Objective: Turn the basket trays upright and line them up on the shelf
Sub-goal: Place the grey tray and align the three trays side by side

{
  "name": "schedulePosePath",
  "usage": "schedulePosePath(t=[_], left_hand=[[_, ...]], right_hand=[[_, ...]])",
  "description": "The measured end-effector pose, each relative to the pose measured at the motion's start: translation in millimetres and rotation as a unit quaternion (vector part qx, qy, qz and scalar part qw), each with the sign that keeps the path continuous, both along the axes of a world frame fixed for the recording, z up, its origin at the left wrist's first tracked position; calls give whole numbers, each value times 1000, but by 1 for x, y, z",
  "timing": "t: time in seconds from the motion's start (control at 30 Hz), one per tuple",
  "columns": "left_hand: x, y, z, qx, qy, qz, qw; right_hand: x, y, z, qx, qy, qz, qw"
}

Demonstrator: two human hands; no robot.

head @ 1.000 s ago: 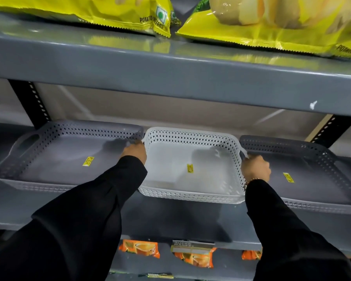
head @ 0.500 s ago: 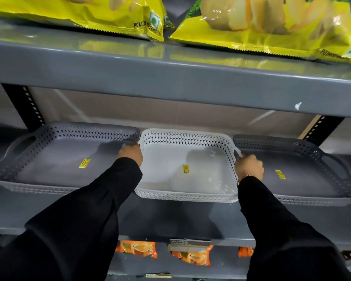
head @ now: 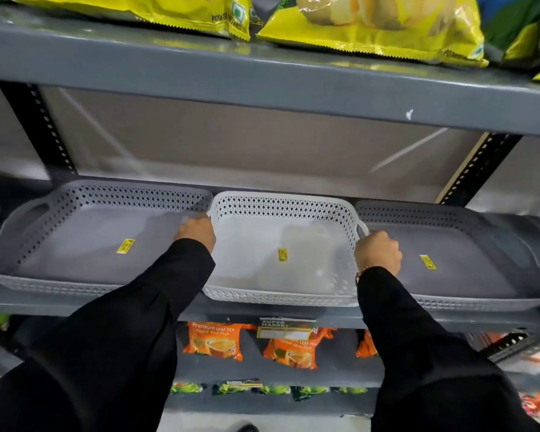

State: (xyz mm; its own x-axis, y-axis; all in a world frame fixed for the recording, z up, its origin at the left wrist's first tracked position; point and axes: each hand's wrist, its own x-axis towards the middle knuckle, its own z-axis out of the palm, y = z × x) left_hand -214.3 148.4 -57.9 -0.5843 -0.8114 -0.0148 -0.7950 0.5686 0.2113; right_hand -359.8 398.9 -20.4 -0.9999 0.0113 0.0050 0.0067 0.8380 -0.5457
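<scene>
Three perforated basket trays stand upright side by side on the grey middle shelf [head: 325, 319]. The white tray [head: 281, 297] is in the middle, with a grey tray [head: 60, 285] to its left and another grey tray [head: 480, 302] to its right. Each has a small yellow sticker on its floor. My left hand [head: 197, 233] is closed on the white tray's left handle. My right hand [head: 378, 252] is closed on its right handle. Black sleeves cover both arms.
The upper shelf [head: 262, 79] hangs low over the trays and carries yellow chip bags [head: 371, 26]. Black slotted uprights [head: 41, 126] stand behind the trays at left and right. Orange tea packets [head: 212, 339] lie on the shelf below.
The white tray has slid slightly back, into line with the grey trays. Both hands keep their grip on its handles. My view has shifted a little.
</scene>
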Motion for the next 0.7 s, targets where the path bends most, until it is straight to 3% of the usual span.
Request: schedulePosePath(t=[0.57, 0.7], left_hand=[[17, 18, 9, -5, -25, 17, 1000], [23, 17, 13, 25, 11, 32, 999]], right_hand=[[10, 10, -6, 2, 13, 23, 1000], [6, 11, -9, 8, 14, 50, 999]])
